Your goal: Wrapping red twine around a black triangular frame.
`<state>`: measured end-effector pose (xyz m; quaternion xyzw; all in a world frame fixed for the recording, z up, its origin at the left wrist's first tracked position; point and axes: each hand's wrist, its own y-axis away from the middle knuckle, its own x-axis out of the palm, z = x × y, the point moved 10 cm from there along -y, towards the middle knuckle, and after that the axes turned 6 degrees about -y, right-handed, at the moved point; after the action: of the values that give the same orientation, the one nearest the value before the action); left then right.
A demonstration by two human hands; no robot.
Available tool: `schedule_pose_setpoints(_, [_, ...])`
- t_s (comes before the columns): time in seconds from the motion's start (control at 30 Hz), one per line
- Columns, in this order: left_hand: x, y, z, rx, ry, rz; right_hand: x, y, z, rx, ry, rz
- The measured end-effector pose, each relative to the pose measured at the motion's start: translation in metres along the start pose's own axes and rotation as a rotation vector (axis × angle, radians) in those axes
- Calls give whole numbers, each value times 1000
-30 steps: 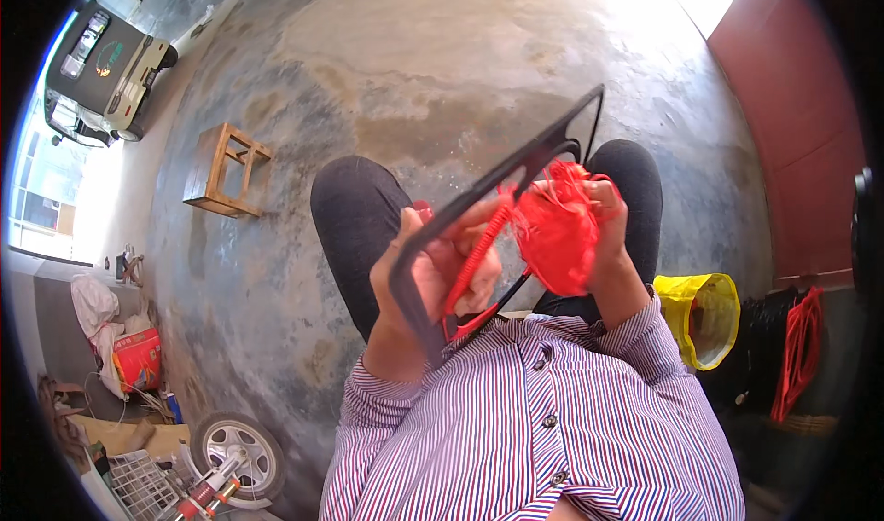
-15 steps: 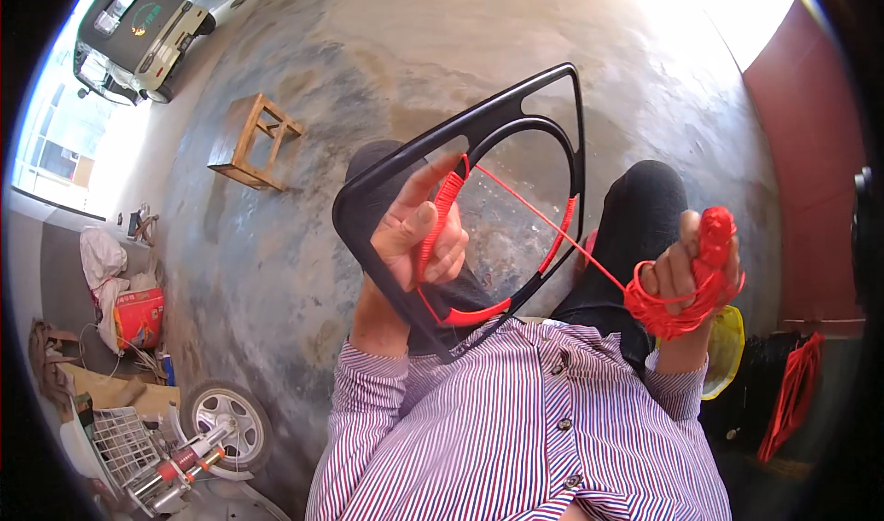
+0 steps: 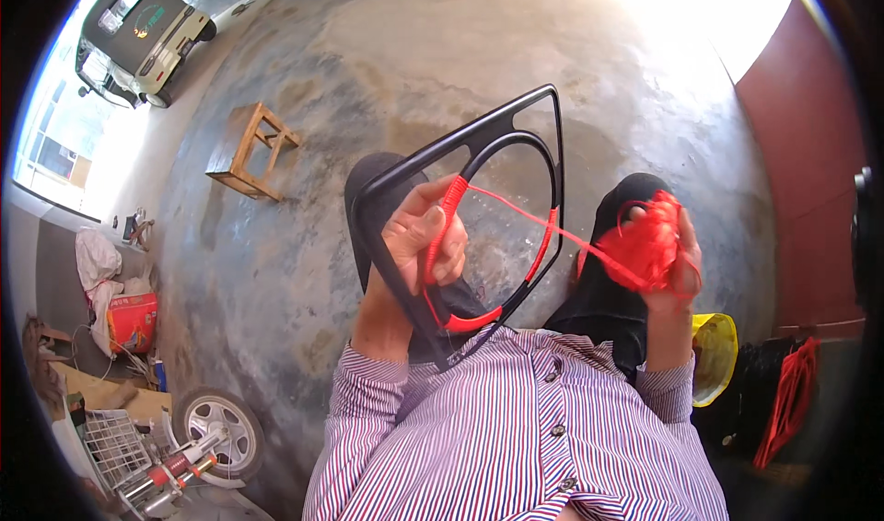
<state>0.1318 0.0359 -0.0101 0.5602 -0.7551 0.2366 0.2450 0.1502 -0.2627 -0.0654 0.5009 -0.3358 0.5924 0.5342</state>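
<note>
My left hand is closed round the inner ring of a black frame, which is tilted in front of my lap. The frame has a rounded triangular outline with a ring inside. Red cord is wound tightly round the ring where my fingers grip, and more red wrapping covers its right and lower parts. From the top of the winding, a strand stretches right to a loose bundle of red cord. My right hand holds that bundle above my right knee; the cord hides most of its fingers.
A wooden stool stands on the concrete floor at the left. Lower left are a spoked wheel, a wire basket and a red bag. Beside my right arm is a yellow container, with hanging red cord farther right.
My right hand has moved up and slightly left, turning the cord bundle, which is smeared by motion. The frame has tilted and shifted slightly; my left hand keeps its grip.
</note>
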Motion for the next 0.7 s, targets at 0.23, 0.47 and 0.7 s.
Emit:
schedule_pose_setpoints(0.23, [37,-2,25,-133,132,118,115,23,-93,256,559,387])
schedule_pose_setpoints(0.47, [68,2,35,-157,135,65,156,3,-83,-386,1242,402])
schedule_pose_setpoints(0.7, [59,4,29,-192,37,-62,106,-9,-83,-30,680,344])
